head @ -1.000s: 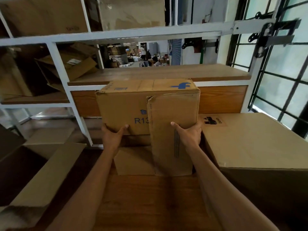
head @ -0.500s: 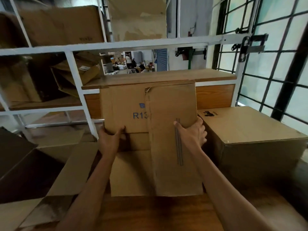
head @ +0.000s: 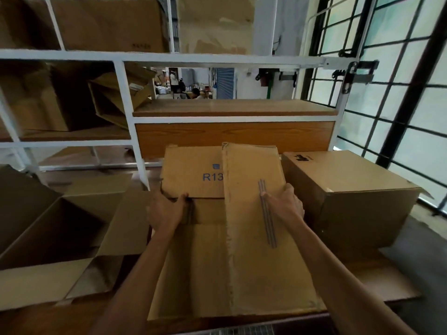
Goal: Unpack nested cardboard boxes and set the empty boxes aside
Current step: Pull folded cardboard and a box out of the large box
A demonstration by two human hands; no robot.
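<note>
We note brown R13-printed cardboard box (head: 193, 175) gripped both sides: left hand (head: 167, 211) pinching bottom edge, right hand (head: 285, 204) round its side (probably to keep it level).

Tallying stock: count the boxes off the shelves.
3: the R13 box at centre, held by left hand and right hand; a shut box right of it; an open box at far left. Others may be hidden.

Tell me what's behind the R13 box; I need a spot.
The R13 box hides the space directly behind it. Above its top edge, the rack's wooden panel and a wooden shelf show.
</note>
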